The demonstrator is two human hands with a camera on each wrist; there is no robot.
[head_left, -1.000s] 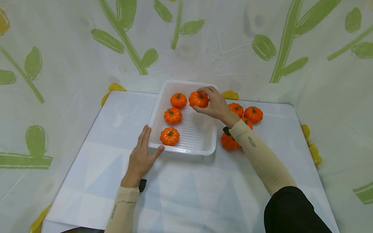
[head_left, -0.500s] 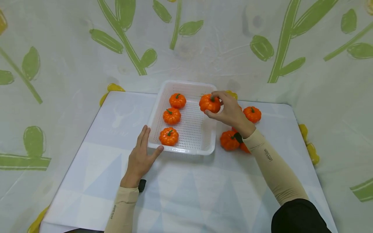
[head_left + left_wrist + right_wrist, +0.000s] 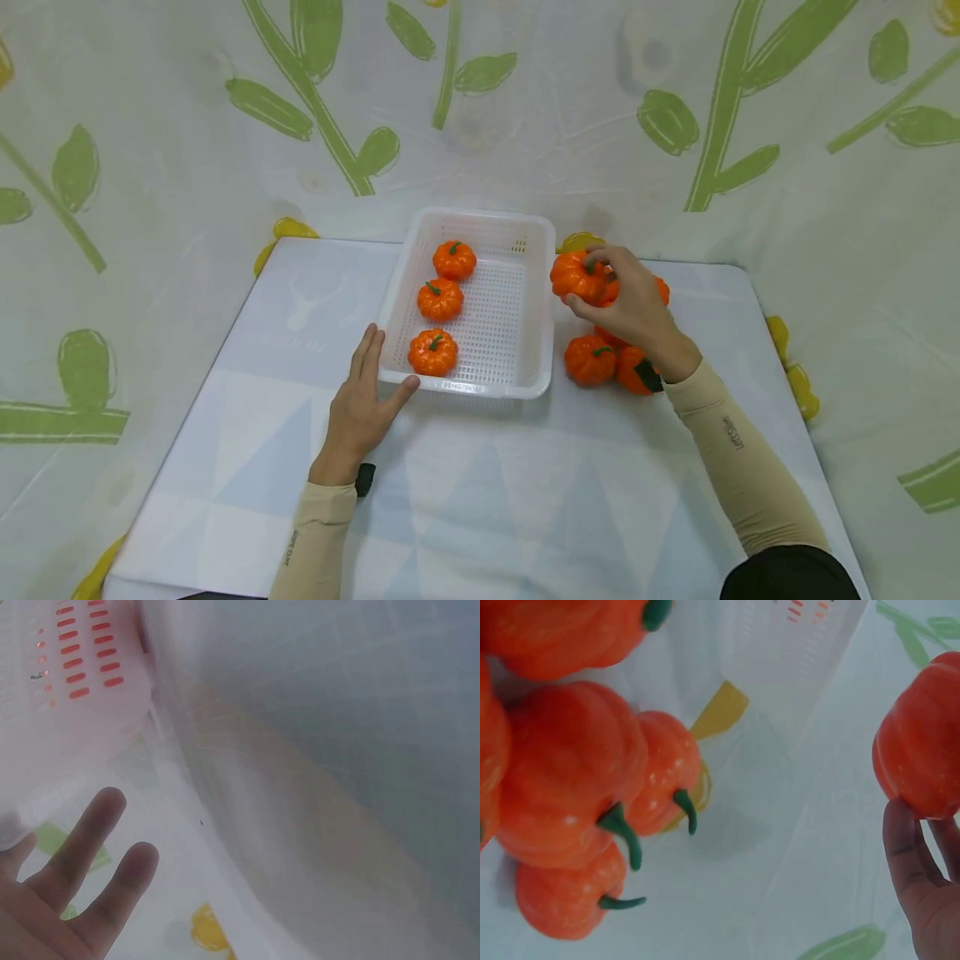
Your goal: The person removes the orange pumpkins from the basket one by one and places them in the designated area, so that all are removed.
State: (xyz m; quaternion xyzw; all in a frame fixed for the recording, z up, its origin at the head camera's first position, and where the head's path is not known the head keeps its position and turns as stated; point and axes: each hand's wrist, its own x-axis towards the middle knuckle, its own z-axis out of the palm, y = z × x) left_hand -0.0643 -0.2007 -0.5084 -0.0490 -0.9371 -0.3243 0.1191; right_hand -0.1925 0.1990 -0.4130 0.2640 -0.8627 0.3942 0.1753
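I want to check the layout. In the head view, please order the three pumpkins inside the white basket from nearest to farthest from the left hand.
Measured from the left hand:
1. Front pumpkin, at the basket's near edge, beside the thumb.
2. Middle pumpkin, in the row's centre.
3. Back pumpkin, towards the far wall.

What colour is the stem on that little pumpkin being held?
Green, on an orange pumpkin; the head view shows it best.

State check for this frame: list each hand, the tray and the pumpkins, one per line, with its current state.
Left hand: open, flat on the table, thumb against the tray's near rim.
Right hand: gripping one small orange plastic pumpkin, outside the tray.
White perforated plastic tray: upright, holding three pumpkins in a column.
Loose orange pumpkins: clustered on the table right of the tray.
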